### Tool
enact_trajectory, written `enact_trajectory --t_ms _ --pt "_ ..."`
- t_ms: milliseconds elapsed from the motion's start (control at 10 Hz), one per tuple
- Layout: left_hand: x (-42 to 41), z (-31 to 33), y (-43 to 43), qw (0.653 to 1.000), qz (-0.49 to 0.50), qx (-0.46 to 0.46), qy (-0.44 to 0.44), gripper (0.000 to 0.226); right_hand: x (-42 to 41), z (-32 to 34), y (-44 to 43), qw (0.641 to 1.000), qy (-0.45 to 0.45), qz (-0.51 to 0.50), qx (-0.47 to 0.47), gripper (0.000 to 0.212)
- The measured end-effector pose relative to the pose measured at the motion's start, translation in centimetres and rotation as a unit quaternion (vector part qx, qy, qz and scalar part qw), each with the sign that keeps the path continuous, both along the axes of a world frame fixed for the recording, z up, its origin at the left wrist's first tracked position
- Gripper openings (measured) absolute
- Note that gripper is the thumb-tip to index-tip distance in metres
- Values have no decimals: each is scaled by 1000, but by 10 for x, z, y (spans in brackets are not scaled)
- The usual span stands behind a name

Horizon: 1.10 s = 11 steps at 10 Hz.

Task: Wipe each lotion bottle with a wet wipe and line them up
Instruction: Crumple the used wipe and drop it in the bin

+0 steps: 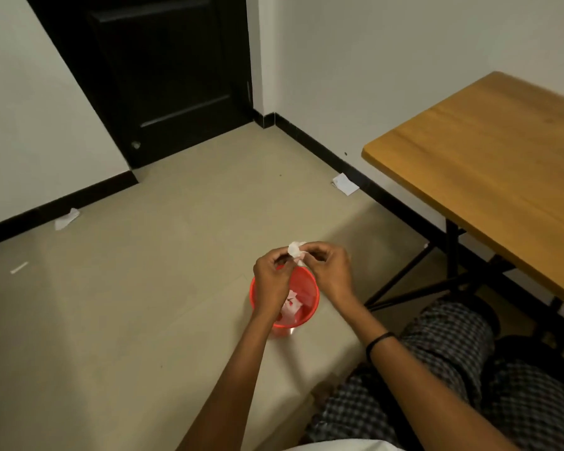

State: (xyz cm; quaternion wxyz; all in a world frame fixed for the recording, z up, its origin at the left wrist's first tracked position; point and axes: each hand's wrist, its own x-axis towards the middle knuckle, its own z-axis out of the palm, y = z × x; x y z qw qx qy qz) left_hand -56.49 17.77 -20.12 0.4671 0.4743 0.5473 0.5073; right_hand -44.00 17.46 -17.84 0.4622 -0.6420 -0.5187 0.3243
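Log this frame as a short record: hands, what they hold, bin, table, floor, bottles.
hands: left hand and right hand both pinch one crumpled white wipe
position: held up above the red bin on the floor
bin contents: crumpled white and red waste
table: wooden table at the right
floor: paper scraps near the walls
lotion bottles: none in view

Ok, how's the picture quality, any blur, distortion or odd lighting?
Head view: dim, warm light; shadow on the floor beside the table, whose far edge is motion-blurred; wide-angle lens slants the door; left hand and right hand pinching the wipe look fairly sharp.
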Motion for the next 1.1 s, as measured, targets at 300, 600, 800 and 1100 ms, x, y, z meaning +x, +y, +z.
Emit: enact_trajectory --t_ms 300,600,800,1100 --pt "-7 -27 -8 999 24 -21 14 28 -11 -34 -4 996 -69 -18 -52 22" --pt "-14 -30 1 997 34 -49 47 23 -16 -39 6 996 -70 -2 -63 24" --pt "-26 -33 2 991 52 -96 83 27 -8 -44 7 990 -91 -45 -97 32" --pt "-28 -37 -2 987 59 -116 97 30 3 -46 10 991 -77 -69 -86 29"
